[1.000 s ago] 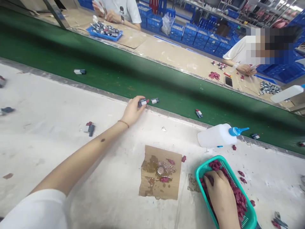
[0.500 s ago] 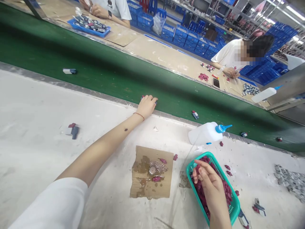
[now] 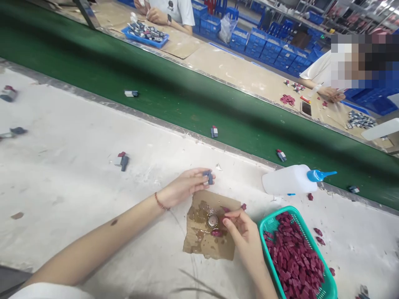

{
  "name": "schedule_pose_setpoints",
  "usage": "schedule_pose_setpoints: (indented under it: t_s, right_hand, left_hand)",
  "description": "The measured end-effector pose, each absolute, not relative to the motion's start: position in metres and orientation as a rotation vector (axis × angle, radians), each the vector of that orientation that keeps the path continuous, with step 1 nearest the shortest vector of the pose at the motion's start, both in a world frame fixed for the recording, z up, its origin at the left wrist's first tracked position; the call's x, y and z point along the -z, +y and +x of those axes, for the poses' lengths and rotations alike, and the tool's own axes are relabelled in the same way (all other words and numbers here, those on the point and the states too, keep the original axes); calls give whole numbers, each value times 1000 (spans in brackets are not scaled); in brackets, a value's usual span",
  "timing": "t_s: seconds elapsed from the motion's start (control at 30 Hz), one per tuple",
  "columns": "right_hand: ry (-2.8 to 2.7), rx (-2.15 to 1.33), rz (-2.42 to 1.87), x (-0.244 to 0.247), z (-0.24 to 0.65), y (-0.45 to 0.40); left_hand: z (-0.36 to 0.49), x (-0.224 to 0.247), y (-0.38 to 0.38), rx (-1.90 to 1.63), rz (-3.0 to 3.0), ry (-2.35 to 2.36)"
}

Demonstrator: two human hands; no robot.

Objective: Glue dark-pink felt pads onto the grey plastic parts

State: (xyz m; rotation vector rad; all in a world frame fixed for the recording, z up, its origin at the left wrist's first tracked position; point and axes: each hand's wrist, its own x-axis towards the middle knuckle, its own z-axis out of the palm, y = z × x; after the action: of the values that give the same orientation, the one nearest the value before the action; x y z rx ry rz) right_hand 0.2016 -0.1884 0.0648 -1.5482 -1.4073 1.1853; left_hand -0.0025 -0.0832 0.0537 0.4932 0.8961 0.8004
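My left hand [image 3: 195,182] is closed on a small blue-grey and white plastic part [image 3: 208,177], just above the far edge of a cardboard piece [image 3: 226,247]. My right hand [image 3: 245,232] is over the cardboard's right side, thumb and forefinger pinched on a small maroon piece that the fingertips mostly hide. Wet, glossy liquid surrounds a round metal cap [image 3: 213,221] on the cardboard. A maroon piece [image 3: 216,233] lies beside the cap. To the right of my right hand stands a green basket [image 3: 263,226] heaped with maroon pieces [image 3: 293,253].
A white squeeze bottle [image 3: 288,180] with a blue nozzle lies near the green belt [image 3: 174,110]. Several small parts, including a blue-grey one with maroon [image 3: 214,131], ride on the belt. Another assembled part [image 3: 122,160] lies on the white table at left. Two people work across the belt.
My left hand has come back from the belt and now holds a blue-grey part; a part with maroon lies where it was. My right hand has moved left from the basket to the cardboard.
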Motion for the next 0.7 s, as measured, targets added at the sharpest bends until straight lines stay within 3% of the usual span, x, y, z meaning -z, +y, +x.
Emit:
schedule_pose_setpoints:
  t_s: [0.27,0.47,0.7]
  right_hand:
    - [-2073,-835,-1342,-53,195,-186]
    - [-2156,-760,-1332,-47,196,-189]
    - [-1968,-908,-1376,-55,192,-185]
  left_hand:
    - [-16,-55,-124,-835,429,898]
    - [-13,-51,-135,-822,402,914]
    - [-15,-57,-138,-765,457,839]
